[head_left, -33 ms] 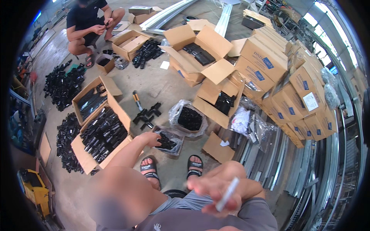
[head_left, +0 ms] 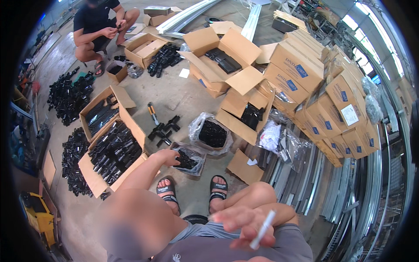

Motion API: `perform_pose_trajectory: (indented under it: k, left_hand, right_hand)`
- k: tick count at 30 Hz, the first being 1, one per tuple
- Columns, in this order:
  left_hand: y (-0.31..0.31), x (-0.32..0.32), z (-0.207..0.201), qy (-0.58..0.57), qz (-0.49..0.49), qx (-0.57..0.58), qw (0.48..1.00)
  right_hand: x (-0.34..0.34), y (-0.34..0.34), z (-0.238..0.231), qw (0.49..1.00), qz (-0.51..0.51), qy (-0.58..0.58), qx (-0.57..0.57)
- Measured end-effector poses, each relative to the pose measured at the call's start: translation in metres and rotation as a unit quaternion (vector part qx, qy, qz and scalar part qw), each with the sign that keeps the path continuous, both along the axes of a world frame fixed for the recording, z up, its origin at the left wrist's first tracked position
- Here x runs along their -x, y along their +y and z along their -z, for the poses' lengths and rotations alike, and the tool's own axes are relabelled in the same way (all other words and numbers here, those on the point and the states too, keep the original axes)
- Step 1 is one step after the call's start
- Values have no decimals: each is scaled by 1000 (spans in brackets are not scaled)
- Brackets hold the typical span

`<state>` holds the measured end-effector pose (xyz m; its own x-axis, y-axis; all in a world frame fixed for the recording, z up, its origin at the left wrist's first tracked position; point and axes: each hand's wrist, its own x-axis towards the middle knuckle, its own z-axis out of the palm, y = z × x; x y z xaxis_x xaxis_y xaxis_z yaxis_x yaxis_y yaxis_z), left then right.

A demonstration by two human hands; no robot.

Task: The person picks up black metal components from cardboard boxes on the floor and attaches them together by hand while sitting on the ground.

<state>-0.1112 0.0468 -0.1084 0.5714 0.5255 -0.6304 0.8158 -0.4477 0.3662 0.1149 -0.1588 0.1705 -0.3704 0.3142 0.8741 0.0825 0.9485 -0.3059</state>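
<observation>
My left hand (head_left: 168, 157) reaches down to a plastic-lined box (head_left: 198, 170) of small black parts (head_left: 187, 160). Its fingers curl at the near-left side of that box; whether a part is between them is hidden. My right hand (head_left: 245, 222) is raised over my lap, a white cigarette (head_left: 263, 229) between its fingers. Just beyond the left hand, several joined black fittings (head_left: 164, 130) lie on the floor by a tool with a yellow-and-black handle (head_left: 152, 112). A second plastic-lined box (head_left: 230, 140) of black pieces stands beside the first.
Left stand open cartons (head_left: 140, 120) of black parts, flanked by black heaps (head_left: 72, 94). Open boxes (head_left: 244, 41) and stacked cartons (head_left: 297, 70) fill the far right. Long metal profiles (head_left: 301, 185) lie on the right. A person (head_left: 98, 32) crouches at far left, handling a small dark piece.
My right hand with the cigarette has shifted slightly right and down. The whole view has moved a little. My left hand stays at the lined box.
</observation>
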Motion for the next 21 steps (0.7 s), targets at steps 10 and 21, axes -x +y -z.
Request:
perform_pose_trajectory:
  k: [10,21]
  left_hand:
    - [0,5,1,8,9,-3,1000]
    - [-1,-7,-4,38,9,-4,999]
  right_hand:
    - [-19,-12,5,921,-365,44,128]
    - [3,-6,32,979,-146,6,145]
